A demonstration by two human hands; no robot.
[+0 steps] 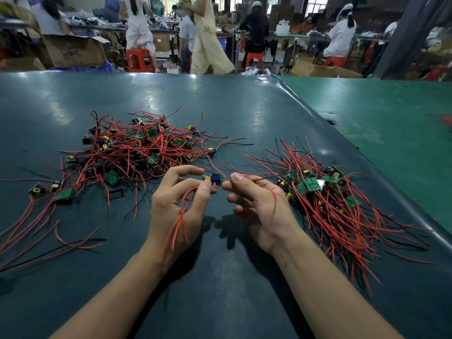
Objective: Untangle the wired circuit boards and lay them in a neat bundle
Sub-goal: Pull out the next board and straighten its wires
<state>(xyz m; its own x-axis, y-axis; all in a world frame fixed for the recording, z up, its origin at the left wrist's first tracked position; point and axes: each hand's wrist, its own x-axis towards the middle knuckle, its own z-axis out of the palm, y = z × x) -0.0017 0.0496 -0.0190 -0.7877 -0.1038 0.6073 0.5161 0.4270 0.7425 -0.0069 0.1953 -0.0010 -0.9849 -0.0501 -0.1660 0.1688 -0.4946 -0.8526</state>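
A small green circuit board with a blue block and a yellow part (212,179) hangs in the air above the dark teal rubber-like mat (220,277), held between both hands. The left hand (177,204) pinches the board's near edge between thumb and forefinger, and red wires (179,223) from the board loop across its palm and dangle past the wrist. The right hand (259,206) pinches a thin black wire (254,180) just beside the board, thumb against forefinger, with the other fingers loosely curled; one red wire crosses its palm.

Behind the left hand lies a tangled heap of red-and-black-wired green boards (137,148), loose strands straggling out to the mat's left edge. To the right, touching nothing in the hands, lies a tidier bundle of boards with red wires fanned in one direction (325,201); it sits close under the right wrist. A small black rectangular frame (116,194) rests on the mat near the heap.

Beyond the mat's far edge stand red plastic stools (139,60), brown cardboard boxes (75,51) and several people at work tables.
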